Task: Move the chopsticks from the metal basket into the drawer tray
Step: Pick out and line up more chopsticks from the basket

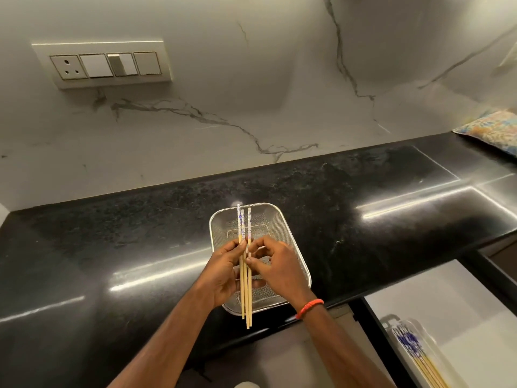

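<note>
A metal mesh basket point(279, 219) sits on the black counter near its front edge. Above it I hold three wooden chopsticks point(244, 225) with blue-and-white patterned tops, pointing away from me. My left hand point(223, 273) grips them from the left around their middle. My right hand point(275, 264), with an orange thread on its wrist, pinches them from the right. Inside the basket I see no other chopsticks, though my hands hide part of it. At the lower right, an open drawer holds a clear tray point(430, 340) with several matching chopsticks point(419, 357) lying in it.
The black granite counter point(140, 247) runs left to right below a marble-look wall with a switch plate point(103, 64). A patterned cloth point(492, 130) lies at the far right of the counter. The open white drawer point(447, 298) juts out below the counter's right part.
</note>
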Demonstrator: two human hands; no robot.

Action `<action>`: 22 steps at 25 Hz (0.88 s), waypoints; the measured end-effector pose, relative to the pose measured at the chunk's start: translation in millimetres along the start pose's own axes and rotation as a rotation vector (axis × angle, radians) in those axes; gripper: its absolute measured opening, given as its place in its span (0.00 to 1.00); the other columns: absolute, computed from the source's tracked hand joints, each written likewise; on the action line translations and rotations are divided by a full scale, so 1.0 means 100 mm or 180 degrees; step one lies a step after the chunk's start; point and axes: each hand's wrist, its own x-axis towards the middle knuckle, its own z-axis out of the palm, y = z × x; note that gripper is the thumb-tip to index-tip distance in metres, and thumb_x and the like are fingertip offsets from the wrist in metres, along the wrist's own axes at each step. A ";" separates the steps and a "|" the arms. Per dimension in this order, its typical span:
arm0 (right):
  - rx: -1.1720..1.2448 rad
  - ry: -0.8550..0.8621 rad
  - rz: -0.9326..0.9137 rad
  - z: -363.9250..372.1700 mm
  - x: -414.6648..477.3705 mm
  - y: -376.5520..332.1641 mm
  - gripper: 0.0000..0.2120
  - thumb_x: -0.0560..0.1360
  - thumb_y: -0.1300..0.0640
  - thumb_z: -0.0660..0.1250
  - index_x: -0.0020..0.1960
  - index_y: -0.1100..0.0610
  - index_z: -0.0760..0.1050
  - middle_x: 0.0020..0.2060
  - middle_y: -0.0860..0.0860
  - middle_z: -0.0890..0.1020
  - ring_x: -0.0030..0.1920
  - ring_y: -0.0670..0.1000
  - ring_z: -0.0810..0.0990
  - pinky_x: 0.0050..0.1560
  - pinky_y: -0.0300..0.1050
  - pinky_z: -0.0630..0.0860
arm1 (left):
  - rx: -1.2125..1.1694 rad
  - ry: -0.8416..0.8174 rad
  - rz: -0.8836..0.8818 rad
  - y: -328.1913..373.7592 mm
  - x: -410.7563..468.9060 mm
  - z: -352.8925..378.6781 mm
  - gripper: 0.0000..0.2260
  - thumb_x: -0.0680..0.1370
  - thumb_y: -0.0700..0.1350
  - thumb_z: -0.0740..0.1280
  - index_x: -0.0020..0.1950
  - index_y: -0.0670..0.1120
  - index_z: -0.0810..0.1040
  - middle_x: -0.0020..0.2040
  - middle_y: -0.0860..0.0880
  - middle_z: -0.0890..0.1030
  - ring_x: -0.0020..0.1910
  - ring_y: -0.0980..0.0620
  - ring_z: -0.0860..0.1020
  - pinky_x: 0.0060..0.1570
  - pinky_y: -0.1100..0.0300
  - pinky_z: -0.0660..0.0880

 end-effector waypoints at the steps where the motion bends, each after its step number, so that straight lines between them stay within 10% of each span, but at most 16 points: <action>1: 0.0160 0.0021 0.0095 -0.02 -0.01 -0.01 0.10 0.72 0.51 0.75 0.50 0.45 0.76 0.46 0.44 0.84 0.50 0.41 0.82 0.50 0.40 0.79 | -0.0002 -0.0028 -0.0001 -0.01 0.01 0.03 0.08 0.81 0.46 0.66 0.53 0.48 0.85 0.53 0.39 0.85 0.46 0.41 0.83 0.44 0.34 0.81; 5: 0.0822 0.0209 0.0464 -0.08 -0.09 0.00 0.15 0.71 0.57 0.77 0.52 0.49 0.74 0.45 0.46 0.86 0.41 0.40 0.86 0.36 0.34 0.80 | 0.0030 -0.0097 -0.0032 -0.09 0.01 0.15 0.09 0.82 0.45 0.66 0.54 0.49 0.86 0.50 0.40 0.87 0.44 0.41 0.86 0.42 0.37 0.82; 22: 0.1391 0.0696 0.0823 -0.48 -0.44 0.40 0.17 0.71 0.57 0.78 0.52 0.50 0.72 0.40 0.49 0.88 0.39 0.46 0.87 0.38 0.39 0.82 | 0.0575 -0.0348 -0.0232 -0.42 0.04 0.68 0.11 0.80 0.47 0.68 0.56 0.43 0.86 0.56 0.37 0.85 0.55 0.37 0.84 0.53 0.34 0.81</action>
